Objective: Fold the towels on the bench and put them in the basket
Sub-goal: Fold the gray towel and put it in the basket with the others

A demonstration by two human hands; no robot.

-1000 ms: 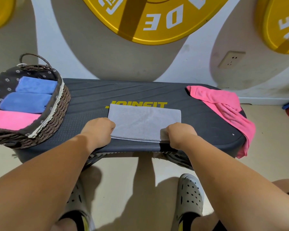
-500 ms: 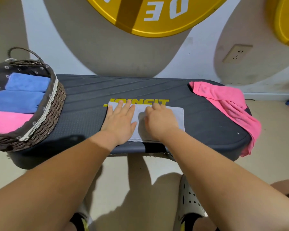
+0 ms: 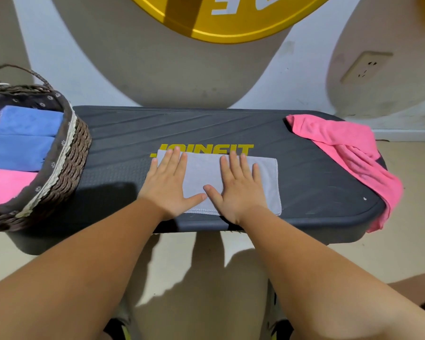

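While it lies folded into a flat rectangle at the middle of the bench's near edge, the grey towel is pressed down under both palms. The left hand lies flat on its left end, fingers straight and close together, the outer side of the hand reaching past the cloth onto the bench. The right hand lies flat on the towel's middle and right part, fingers straight and slightly spread. Neither hand grips anything. The two thumbs point toward each other and meet, or very nearly meet, over the cloth near its front hem. The towel's far edge covers the lower part of the yellow lettering printed on the dark bench top. At the bench's right end an unfolded pink towel lies crumpled, partly on the top and partly hanging over the right edge. On the left end sits a woven basket with a dark flowered lining. It holds a folded blue towel at the back, a second blue towel just in front of it, and a folded pink one nearest the front. Behind the bench, the wall carries a large yellow disc and a socket at the right.
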